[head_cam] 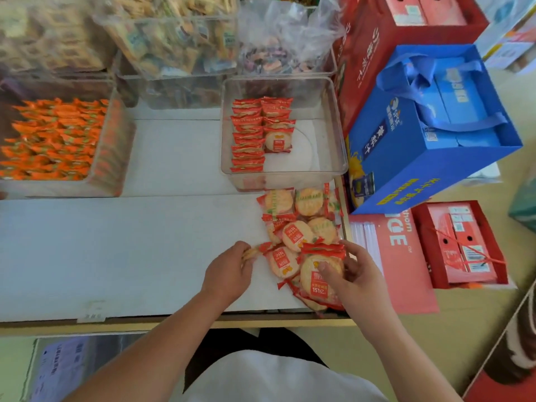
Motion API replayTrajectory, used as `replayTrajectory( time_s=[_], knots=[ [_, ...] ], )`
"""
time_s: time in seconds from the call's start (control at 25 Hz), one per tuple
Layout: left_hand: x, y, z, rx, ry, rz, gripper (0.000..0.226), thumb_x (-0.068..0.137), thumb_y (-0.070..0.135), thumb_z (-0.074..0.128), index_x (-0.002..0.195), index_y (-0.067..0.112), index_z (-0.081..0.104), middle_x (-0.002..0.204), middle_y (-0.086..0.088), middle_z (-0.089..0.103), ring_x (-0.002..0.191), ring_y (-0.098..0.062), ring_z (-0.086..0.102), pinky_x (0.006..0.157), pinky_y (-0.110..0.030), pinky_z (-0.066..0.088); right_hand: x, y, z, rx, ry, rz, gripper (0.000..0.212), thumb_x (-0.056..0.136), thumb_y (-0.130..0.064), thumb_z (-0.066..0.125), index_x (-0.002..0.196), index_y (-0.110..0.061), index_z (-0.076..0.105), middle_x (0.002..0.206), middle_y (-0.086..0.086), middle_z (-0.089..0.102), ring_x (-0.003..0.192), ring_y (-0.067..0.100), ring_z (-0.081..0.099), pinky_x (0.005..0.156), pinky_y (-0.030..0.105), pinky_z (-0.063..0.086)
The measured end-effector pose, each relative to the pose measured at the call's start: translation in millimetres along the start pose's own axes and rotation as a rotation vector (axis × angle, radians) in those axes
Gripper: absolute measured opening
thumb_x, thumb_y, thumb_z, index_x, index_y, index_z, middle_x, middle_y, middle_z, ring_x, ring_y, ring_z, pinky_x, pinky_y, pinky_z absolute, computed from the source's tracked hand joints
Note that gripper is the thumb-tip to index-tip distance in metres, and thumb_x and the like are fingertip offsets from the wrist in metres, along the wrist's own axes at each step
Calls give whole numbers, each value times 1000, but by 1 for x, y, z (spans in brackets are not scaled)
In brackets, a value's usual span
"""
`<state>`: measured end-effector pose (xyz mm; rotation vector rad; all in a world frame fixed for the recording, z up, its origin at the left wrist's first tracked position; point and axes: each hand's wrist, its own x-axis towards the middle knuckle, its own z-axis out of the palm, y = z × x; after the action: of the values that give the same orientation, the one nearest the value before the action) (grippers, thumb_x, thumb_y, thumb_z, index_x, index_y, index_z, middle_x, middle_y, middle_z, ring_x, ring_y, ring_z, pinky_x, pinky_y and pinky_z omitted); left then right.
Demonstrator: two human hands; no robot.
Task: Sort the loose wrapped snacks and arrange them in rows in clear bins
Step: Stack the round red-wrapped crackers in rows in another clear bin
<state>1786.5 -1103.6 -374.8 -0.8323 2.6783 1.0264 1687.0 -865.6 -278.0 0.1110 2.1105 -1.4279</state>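
Observation:
A pile of loose rice-cracker packets (pixel 301 224) in red-edged wrappers lies at the right end of the white shelf. My right hand (pixel 352 274) holds a stack of these packets (pixel 319 281), thumb on top. My left hand (pixel 232 269) pinches the edge of one packet (pixel 250 253) at the pile's left side. Behind the pile stands a clear bin (pixel 333 123). It holds two rows of the same packets standing on edge (pixel 249 134), with one packet lying flat (pixel 278 140) at the front of the right row.
A clear bin of orange-wrapped snacks (pixel 58 140) stands at the left. More clear bins of mixed snacks (pixel 174 39) stand behind. A blue gift box (pixel 429 126) and red boxes (pixel 458 245) crowd the right side. The white shelf (pixel 130 250) stretches left of the pile.

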Motion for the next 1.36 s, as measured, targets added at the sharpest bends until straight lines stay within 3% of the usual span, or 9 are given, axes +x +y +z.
replayTrajectory(
  time_s=[0.12, 0.24, 0.48, 0.68, 0.76, 0.88, 1.0, 1.12, 1.36],
  knots=[
    [-23, 34, -38, -698, -2, -295, 13, 96, 24, 70, 109, 25, 70, 99, 6, 76, 92, -15, 71, 77, -24, 56, 1, -11, 3, -43, -8, -46, 55, 87, -31, 81, 135, -42, 56, 111, -2, 71, 98, 11, 68, 76, 23, 56],
    [-48, 60, -70, -1019, -120, -263, 22, 96, 16, 70, 118, 18, 71, 105, -4, 79, 99, -21, 75, 86, -36, 61, 2, -26, 12, -60, -19, -89, 43, 89, -26, 80, 125, -33, 57, 94, -5, 67, 71, 2, 63, 61, 25, 55],
    [-60, 80, -69, -926, -92, -127, 25, 93, 18, 75, 117, 25, 72, 102, 2, 78, 97, -17, 73, 76, -28, 60, 4, -48, 31, -39, -114, -184, 30, 99, -26, 67, 124, -38, 56, 98, 4, 73, 80, 20, 69, 68, 38, 61],
    [-47, 91, -67, -760, -17, -85, 25, 95, 34, 71, 119, 31, 67, 109, 15, 73, 103, -5, 68, 85, -23, 59, 6, -58, 47, -33, -109, -169, 43, 104, -62, 31, 143, -47, 41, 132, -15, 55, 118, 0, 56, 93, 25, 50],
    [-39, 100, -72, -792, -97, -11, 31, 101, 38, 61, 131, 36, 59, 120, 19, 69, 114, -2, 64, 90, -18, 56, 6, -71, 55, 30, -172, -148, 51, 103, -62, 26, 152, -47, 29, 132, -36, 42, 114, -30, 41, 88, 7, 38],
    [-22, 109, -83, -827, -192, 110, 40, 107, 43, 47, 147, 41, 44, 135, 20, 63, 126, -3, 59, 103, -26, 50, 18, -92, 62, 46, -256, -177, 58, 107, -40, 46, 156, -45, 16, 126, -42, 42, 104, -38, 40, 91, 10, 37],
    [6, 112, -105, -832, -116, 99, 42, 106, 36, 51, 147, 39, 45, 131, 19, 64, 120, 1, 61, 94, -18, 52, 47, -116, 55, -21, -301, -192, 74, 95, -22, 69, 152, -42, 26, 122, -16, 65, 104, -5, 67, 90, 25, 53],
    [45, 108, -128, -809, -24, 70, 47, 100, 27, 65, 142, 37, 47, 123, 19, 65, 112, 5, 63, 88, -13, 52, 89, -153, 45, -129, -361, -197, 65, 79, -23, 89, 133, -28, 55, 111, -3, 75, 101, 16, 74, 84, 38, 62],
    [138, 100, -145, -676, -54, 49, 46, 96, 21, 70, 140, 24, 58, 127, 9, 67, 115, -5, 65, 92, -18, 53, 184, -188, 54, -330, -298, -240, 58, 76, -11, 88, 122, -25, 55, 104, -9, 70, 80, -5, 67, 63, 8, 49]
  ],
)
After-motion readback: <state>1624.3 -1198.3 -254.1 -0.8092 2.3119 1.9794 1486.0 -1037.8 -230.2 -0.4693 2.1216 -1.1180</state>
